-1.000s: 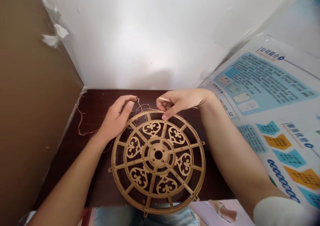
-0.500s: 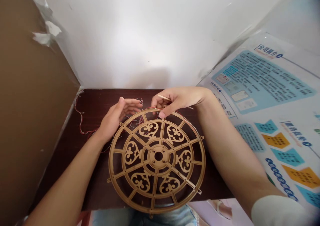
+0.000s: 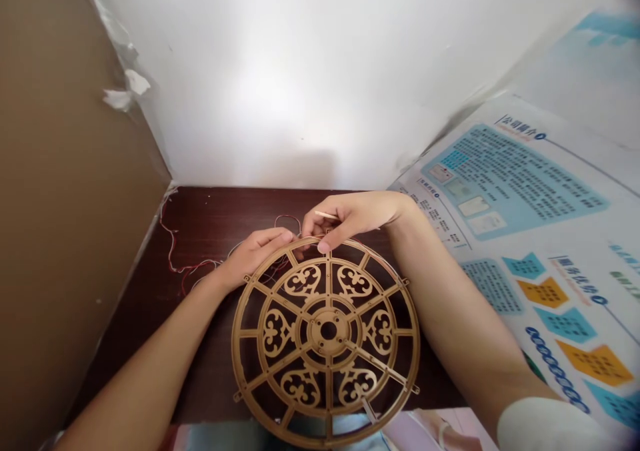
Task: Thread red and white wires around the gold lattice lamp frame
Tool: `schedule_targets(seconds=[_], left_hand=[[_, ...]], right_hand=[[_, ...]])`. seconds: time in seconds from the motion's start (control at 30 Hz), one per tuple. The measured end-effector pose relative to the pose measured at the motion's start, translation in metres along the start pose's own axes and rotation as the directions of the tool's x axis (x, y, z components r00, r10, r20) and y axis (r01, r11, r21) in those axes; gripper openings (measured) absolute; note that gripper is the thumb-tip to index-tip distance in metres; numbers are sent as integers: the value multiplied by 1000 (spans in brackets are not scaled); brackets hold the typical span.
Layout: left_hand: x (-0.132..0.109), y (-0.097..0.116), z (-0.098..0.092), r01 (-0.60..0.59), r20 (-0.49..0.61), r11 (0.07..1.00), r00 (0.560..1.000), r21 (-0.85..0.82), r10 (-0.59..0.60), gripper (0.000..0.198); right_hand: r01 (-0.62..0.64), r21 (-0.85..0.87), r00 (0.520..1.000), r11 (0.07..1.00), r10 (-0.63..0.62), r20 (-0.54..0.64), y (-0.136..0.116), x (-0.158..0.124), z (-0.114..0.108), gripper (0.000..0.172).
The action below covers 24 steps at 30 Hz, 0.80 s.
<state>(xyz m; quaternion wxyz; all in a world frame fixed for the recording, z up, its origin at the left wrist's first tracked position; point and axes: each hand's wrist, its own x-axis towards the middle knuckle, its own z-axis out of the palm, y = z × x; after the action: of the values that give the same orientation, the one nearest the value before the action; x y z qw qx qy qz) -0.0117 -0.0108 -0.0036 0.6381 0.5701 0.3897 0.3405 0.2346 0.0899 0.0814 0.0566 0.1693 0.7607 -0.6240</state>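
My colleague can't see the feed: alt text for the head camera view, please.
The left hand and right hand meet at the top rim of a round fretwork wooden wheel on a dark table, the right hand pinching a thin stick. Red and white wires trail beside the left hand; a printed poster lies to the right.

Fretwork wheel (image 3: 315, 334): far rim disappearing under the right hand's fingers (image 3: 324, 246)
Red wires (image 3: 173, 254): running out of sight beneath the left hand (image 3: 253, 254)
Printed poster (image 3: 515, 184): small text blurring, too small for reading
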Motion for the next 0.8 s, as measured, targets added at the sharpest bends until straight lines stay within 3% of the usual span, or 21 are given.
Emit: schedule_targets(seconds=[0.13, 0.33, 0.57, 0.7, 0.8], left_hand=[[0, 0, -3, -35, -10, 989, 999, 143, 37, 56], [1, 0, -9, -199, 99, 938, 979, 283, 177, 41], [3, -5, -11, -214, 80, 872, 977, 440, 199, 55], [4, -6, -14, -226, 19, 796, 965, 562, 261, 54], [4, -4, -15, -186, -132, 749, 930, 636, 343, 54]], right_hand=[[-11, -23, 1000, 1000, 11, -4, 1, 0, -1, 39], [-30, -14, 999, 999, 30, -36, 0, -8, -7, 40], [-17, 4, 996, 1000, 17, -89, 0, -20, -13, 34], [-14, 7, 996, 1000, 15, -84, 3, -20, -14, 34], [-31, 10, 995, 999, 32, -95, 5, -21, -14, 37]])
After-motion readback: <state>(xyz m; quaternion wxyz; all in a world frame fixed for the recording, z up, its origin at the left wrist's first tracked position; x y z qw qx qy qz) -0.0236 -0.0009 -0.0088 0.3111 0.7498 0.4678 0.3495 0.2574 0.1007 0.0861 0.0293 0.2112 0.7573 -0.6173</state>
